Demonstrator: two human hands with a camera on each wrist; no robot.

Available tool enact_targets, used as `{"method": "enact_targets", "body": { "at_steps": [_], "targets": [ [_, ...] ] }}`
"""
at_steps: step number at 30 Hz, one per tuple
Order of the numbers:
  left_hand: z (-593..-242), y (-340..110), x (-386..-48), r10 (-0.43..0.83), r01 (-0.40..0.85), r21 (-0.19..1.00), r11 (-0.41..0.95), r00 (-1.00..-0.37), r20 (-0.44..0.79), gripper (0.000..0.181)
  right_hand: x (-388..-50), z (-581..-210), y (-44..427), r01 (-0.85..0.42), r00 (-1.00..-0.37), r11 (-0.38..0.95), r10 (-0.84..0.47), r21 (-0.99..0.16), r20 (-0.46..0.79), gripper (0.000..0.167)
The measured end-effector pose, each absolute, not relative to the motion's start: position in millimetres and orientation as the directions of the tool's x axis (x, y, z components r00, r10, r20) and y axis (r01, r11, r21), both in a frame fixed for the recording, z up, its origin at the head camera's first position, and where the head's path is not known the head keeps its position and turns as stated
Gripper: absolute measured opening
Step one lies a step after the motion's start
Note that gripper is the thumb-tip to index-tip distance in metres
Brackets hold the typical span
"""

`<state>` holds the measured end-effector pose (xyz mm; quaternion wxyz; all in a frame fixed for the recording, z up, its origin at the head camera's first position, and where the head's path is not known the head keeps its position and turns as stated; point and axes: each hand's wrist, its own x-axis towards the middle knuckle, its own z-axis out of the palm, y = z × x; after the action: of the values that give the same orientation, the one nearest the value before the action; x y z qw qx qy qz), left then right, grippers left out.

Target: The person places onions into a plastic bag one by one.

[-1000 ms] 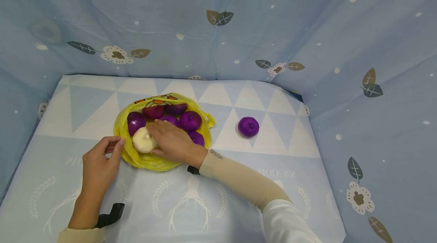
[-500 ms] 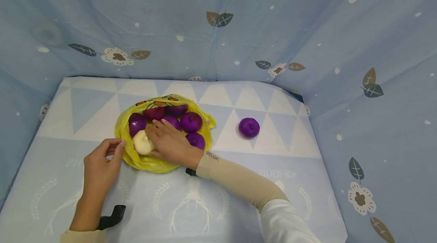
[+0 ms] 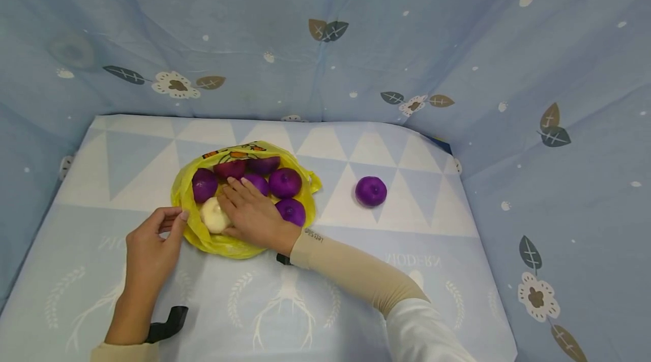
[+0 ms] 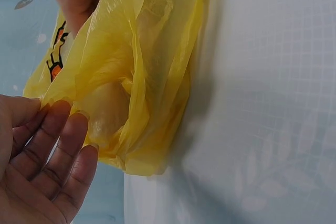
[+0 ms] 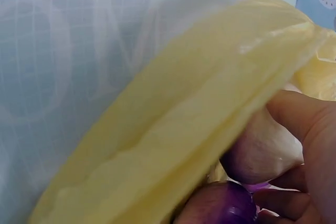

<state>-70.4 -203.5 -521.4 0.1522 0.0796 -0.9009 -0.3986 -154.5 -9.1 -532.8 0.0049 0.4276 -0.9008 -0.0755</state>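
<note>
A yellow plastic bag [image 3: 229, 246] lies open on the table, its mouth facing up. Several purple onions [image 3: 285, 183] and one white, onion-like bulb [image 3: 213, 216] are inside it. My left hand [image 3: 154, 246] pinches the bag's left rim between thumb and index finger; in the left wrist view the other fingers of that hand [image 4: 47, 166] spread beside the yellow film. Reaching into the bag, my right hand [image 3: 256, 219] holds the white bulb, fingers over its far side and thumb at its near side. The right wrist view shows the bulb [image 5: 265, 148] between thumb and fingers.
A single purple onion [image 3: 370, 191] sits on the table to the right of the bag. The patterned tablecloth [image 3: 432, 277] spreads around both. Blue printed curtains [image 3: 264, 23] close off the back and sides.
My right hand has shifted slightly left and toward me inside the bag, uncovering more of the purple onion at the lower right. The left hand stays at the rim.
</note>
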Motion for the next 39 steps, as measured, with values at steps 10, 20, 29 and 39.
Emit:
{"method": "enact_targets", "body": {
  "at_steps": [10, 20, 29, 39],
  "targets": [
    [-519, -203, -72, -0.259, -0.018, 0.749, 0.662, -0.944, 0.207, 0.023, -153, -536, -10, -0.753, -0.646, 0.631, -0.763, 0.186, -0.028, 0.085],
    [-518, -203, -73, -0.263, -0.036, 0.738, 0.674, -0.945, 0.194, 0.022, -149, -527, -3, -0.759, -0.642, 0.627, -0.766, 0.176, -0.04, 0.085],
    [-520, -206, -70, -0.274, -0.044, 0.742, 0.669, -0.943, 0.191, 0.023, -137, -510, 28, -0.8, -0.6, 0.6, -0.8, -0.024, -0.017, 0.077],
    [-520, -206, -69, -0.28, -0.045, 0.742, 0.669, -0.94, 0.195, 0.023, -122, -497, 77, -0.782, -0.62, 0.606, -0.781, -0.148, 0.078, 0.073]
  ]
}}
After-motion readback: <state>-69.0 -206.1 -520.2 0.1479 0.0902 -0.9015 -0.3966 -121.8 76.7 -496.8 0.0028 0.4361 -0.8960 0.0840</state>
